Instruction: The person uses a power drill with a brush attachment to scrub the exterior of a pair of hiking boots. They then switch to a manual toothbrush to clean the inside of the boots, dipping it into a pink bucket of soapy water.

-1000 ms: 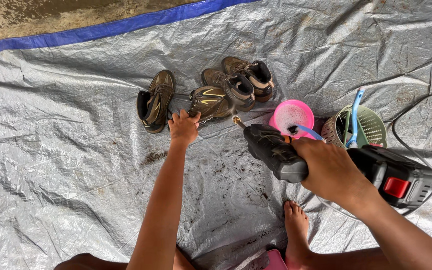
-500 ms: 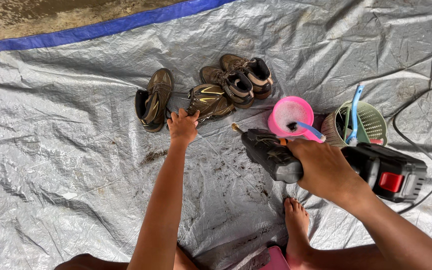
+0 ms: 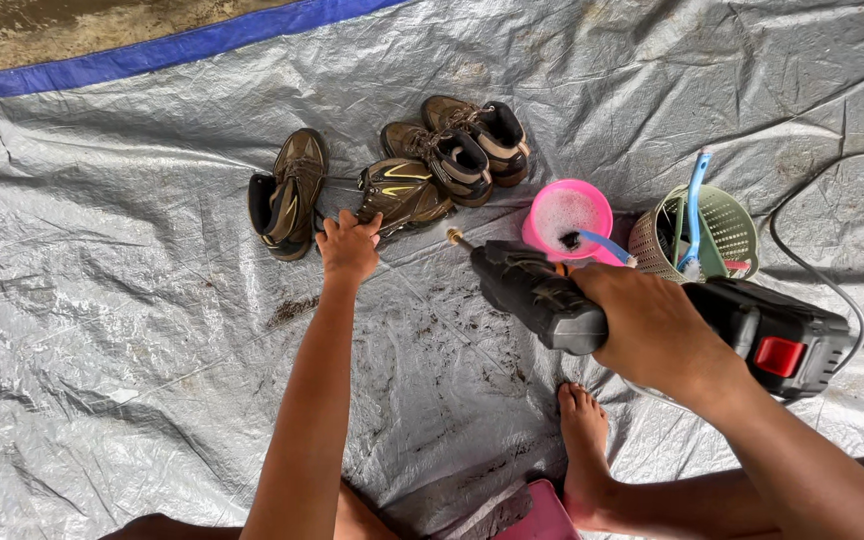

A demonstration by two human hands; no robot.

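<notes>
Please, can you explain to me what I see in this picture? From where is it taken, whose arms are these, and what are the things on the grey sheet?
The picture comes from a camera worn on a person's head, looking down, so both arms are that person's own. The person sits on a grey tarp with a blue edge; one bare foot shows below. The right hand grips a black spray gun with a brass nozzle and a red button. The left hand touches a brown boot. Three more boots lie near it. To the right stand a pink cup of foam and a green basket holding a blue brush.
</notes>
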